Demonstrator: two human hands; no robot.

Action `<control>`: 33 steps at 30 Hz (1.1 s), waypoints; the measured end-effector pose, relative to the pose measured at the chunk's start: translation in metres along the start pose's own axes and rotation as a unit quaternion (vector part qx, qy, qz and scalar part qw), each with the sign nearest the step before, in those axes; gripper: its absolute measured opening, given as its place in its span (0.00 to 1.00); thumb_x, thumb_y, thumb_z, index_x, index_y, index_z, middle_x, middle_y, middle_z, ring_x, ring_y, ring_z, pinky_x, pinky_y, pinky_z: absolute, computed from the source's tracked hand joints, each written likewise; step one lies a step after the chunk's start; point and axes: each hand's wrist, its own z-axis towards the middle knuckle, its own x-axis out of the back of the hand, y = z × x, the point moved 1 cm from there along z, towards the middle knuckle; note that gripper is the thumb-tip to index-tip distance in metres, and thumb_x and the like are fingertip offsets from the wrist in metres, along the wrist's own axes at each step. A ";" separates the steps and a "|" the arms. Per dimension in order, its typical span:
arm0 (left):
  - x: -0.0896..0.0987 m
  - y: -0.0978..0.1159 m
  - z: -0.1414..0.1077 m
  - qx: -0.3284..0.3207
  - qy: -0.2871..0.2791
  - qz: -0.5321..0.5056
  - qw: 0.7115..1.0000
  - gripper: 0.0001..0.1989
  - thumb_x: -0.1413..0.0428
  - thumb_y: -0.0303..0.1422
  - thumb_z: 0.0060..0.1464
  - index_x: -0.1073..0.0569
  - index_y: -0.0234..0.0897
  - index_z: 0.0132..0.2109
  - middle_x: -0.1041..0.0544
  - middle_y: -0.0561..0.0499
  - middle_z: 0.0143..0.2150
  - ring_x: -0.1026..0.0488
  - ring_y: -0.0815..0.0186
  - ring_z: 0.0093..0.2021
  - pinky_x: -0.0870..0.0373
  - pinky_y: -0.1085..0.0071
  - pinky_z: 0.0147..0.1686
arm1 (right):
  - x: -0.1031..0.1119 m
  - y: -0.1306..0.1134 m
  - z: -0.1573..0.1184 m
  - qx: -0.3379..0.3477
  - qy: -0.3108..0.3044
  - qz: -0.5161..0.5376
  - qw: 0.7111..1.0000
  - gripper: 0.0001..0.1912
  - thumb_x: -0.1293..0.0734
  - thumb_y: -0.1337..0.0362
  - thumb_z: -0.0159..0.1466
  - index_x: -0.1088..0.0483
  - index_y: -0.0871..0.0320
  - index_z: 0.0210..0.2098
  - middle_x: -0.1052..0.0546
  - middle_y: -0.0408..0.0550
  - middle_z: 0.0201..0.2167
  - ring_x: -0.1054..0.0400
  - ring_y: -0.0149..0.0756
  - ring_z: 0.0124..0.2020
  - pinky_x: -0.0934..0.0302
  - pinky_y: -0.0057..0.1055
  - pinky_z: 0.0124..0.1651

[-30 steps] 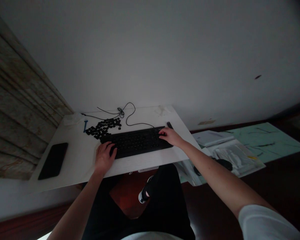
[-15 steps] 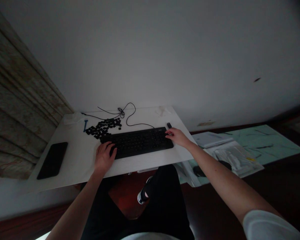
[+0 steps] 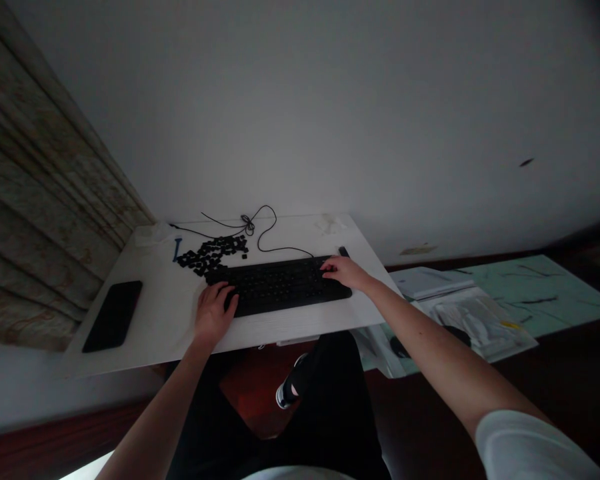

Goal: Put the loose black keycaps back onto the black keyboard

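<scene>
A black keyboard (image 3: 285, 287) lies on the white table (image 3: 165, 327). My left hand (image 3: 216, 310) rests on its left end, thumb and fingers apart around the corner. Over the right part of the keys is my right hand (image 3: 344, 270), thumb and fingers drawn together; whatever may be between the fingertips is too small to make out. Many loose black keycaps (image 3: 215, 252) lie in a heap behind the keyboard's left end, beside a blue tool (image 3: 177, 249). Behind the right hand a small dark object (image 3: 344, 252) is partly hidden.
A black phone-like slab (image 3: 114, 317) lies at the table's left. The keyboard's cable (image 3: 275, 230) curls along the back, near a clear plastic bag (image 3: 155, 233). Papers and plastic packets (image 3: 460, 307) are on a lower surface to the right.
My right hand has moved left, from the keyboard's right end onto its keys. My left hand stays on the left end. The view has shifted slightly.
</scene>
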 end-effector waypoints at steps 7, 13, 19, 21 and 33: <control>0.000 0.000 0.000 0.002 0.000 -0.004 1.000 0.15 0.51 0.39 0.64 0.25 0.40 0.50 0.25 0.42 0.52 0.30 0.52 0.55 0.35 0.50 0.59 | -0.002 -0.002 0.003 0.008 -0.011 -0.022 1.000 0.06 0.26 0.69 0.56 0.21 0.56 0.34 0.22 0.47 0.32 0.29 0.35 0.33 0.36 0.32 0.39; 0.001 0.001 0.000 -0.001 -0.004 -0.003 1.000 0.15 0.51 0.39 0.64 0.25 0.39 0.50 0.25 0.43 0.52 0.30 0.53 0.55 0.36 0.51 0.60 | 0.000 -0.003 0.003 0.017 -0.024 -0.007 1.000 0.03 0.28 0.65 0.59 0.20 0.57 0.33 0.19 0.51 0.35 0.27 0.38 0.35 0.36 0.33 0.40; 0.000 0.000 0.000 0.006 -0.005 -0.002 1.000 0.15 0.51 0.39 0.64 0.25 0.40 0.50 0.25 0.43 0.52 0.30 0.52 0.55 0.36 0.50 0.60 | -0.001 -0.002 0.008 -0.014 -0.027 0.023 0.999 0.04 0.27 0.67 0.57 0.21 0.56 0.33 0.20 0.45 0.29 0.27 0.35 0.31 0.35 0.31 0.37; 0.000 -0.001 0.000 0.008 -0.008 -0.004 1.000 0.15 0.51 0.39 0.64 0.25 0.40 0.50 0.25 0.43 0.52 0.30 0.52 0.55 0.36 0.50 0.60 | -0.002 -0.003 0.008 -0.010 -0.023 0.017 1.000 0.04 0.27 0.68 0.57 0.21 0.56 0.33 0.21 0.45 0.28 0.28 0.35 0.31 0.35 0.31 0.37; 0.000 0.000 0.000 0.011 -0.003 -0.017 1.000 0.14 0.50 0.39 0.64 0.25 0.40 0.50 0.25 0.43 0.52 0.30 0.53 0.55 0.36 0.51 0.60 | -0.011 -0.011 -0.020 0.074 0.050 -0.037 0.995 0.11 0.34 0.70 0.63 0.20 0.54 0.37 0.20 0.50 0.44 0.26 0.42 0.46 0.33 0.41 0.52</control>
